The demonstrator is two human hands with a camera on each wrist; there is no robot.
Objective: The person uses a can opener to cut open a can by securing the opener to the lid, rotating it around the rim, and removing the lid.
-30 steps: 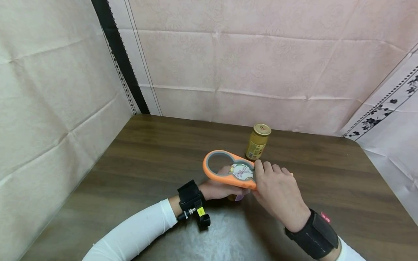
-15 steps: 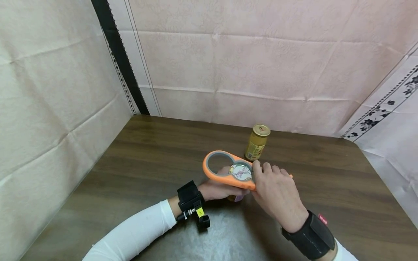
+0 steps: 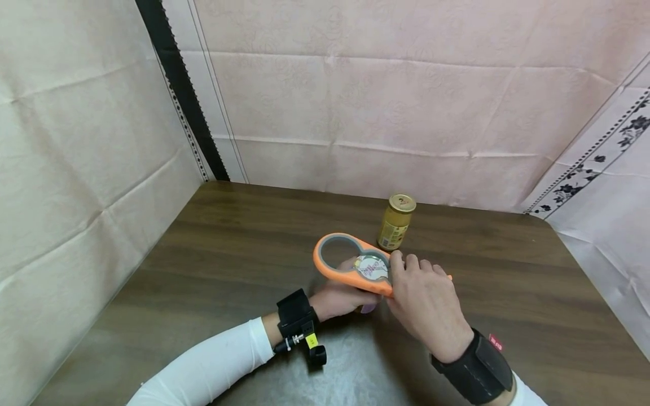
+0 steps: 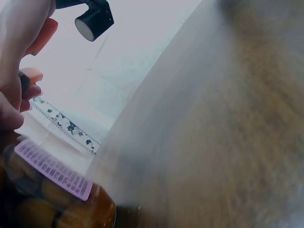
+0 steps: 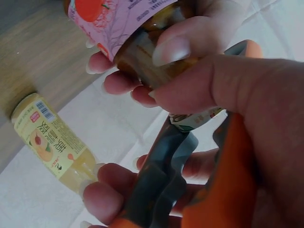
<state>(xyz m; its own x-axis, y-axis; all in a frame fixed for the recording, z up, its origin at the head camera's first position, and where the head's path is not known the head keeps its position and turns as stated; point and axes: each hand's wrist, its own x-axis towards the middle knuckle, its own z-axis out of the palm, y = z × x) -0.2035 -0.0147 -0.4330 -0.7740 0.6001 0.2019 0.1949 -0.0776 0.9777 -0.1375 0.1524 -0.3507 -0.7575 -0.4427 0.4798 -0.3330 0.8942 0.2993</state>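
Observation:
An orange and grey jar opener (image 3: 321,260) with two rings lies over a jar whose pale printed lid (image 3: 372,267) sits in the smaller ring. My right hand (image 3: 425,301) grips the opener's handles, and in the right wrist view the fingers curl round the grey inner handle (image 5: 159,183). Below the opener, my left hand (image 3: 339,299) holds the jar by its body. That jar (image 4: 71,211) is glass with dark contents and a purple label (image 5: 123,21). Most of it is hidden under the opener and hands in the head view.
A jar of yellow fruit (image 3: 393,225) with a gold lid stands upright behind the opener, close to my right fingertips. The brown wooden table (image 3: 244,225) ends against pale cloth walls (image 3: 406,113) at the back and sides.
The head view has shifted slightly, so everything sits a little further left. Both hands keep the same hold on jar and opener, with no clear turning.

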